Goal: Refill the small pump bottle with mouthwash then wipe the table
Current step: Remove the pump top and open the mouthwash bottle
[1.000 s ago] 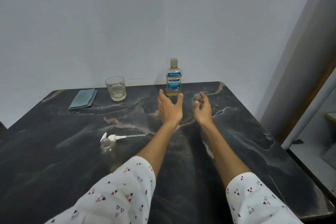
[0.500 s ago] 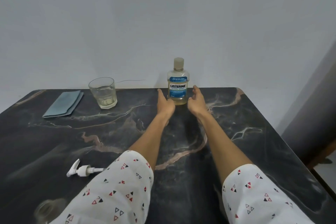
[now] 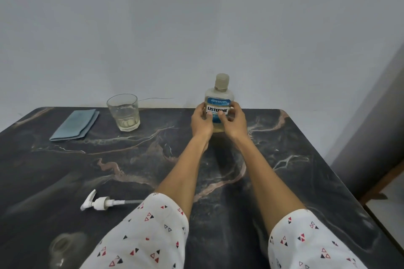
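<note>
- Head view: both thumbs are pressed across the front label and the other fingers curl round the sides of the mouthwash (image 3: pixel 219 102), so the left hand (image 3: pixel 202 121) and right hand (image 3: pixel 235 121) clamp it from either side, just right of centre in the frame, against the wall.
- Guessing two hands because the bottle's wide and full-ish; cap's on, so it likely gets pulled closer before opening.
- It looks like it's standing on the table (image 3: pixel 306 159), can't tell if it's lifted yet.
- Pump head (image 3: pixel 98 202) lies on its side at lower left, already off. The small bottle (image 3: pixel 63 244) is a blurry clear shape at bottom left, open and waiting.
- Glass (image 3: pixel 123 112) and folded cloth (image 3: pixel 75 125) sit upper left, cloth presumably for wiping.
- Half a second back the hands were open either side of the mouthwash, not gripping. Now they've closed on it.
</note>
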Action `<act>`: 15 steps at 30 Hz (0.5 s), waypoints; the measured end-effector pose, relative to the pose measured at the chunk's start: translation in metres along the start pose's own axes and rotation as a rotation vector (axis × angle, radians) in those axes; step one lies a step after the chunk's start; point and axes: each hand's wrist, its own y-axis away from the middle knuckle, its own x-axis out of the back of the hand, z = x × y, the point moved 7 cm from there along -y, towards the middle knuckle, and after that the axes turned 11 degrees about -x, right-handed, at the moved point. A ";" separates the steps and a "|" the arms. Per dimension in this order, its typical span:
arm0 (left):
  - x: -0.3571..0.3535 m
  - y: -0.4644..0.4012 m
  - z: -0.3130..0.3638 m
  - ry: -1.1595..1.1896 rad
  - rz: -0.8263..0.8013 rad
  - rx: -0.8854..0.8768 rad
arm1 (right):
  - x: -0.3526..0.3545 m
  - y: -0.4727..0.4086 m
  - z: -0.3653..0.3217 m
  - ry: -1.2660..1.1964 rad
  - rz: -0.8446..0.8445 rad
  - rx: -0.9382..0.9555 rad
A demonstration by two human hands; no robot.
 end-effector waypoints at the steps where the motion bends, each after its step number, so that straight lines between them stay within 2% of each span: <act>1: -0.001 0.006 0.009 -0.004 -0.003 -0.022 | 0.005 0.009 -0.004 -0.027 0.008 0.011; 6: 0.003 0.047 0.059 0.002 -0.075 -0.103 | 0.037 0.064 -0.039 -0.108 0.009 0.120; 15: 0.053 0.149 0.126 0.019 -0.381 -0.240 | 0.076 0.196 -0.075 -0.165 -0.097 0.231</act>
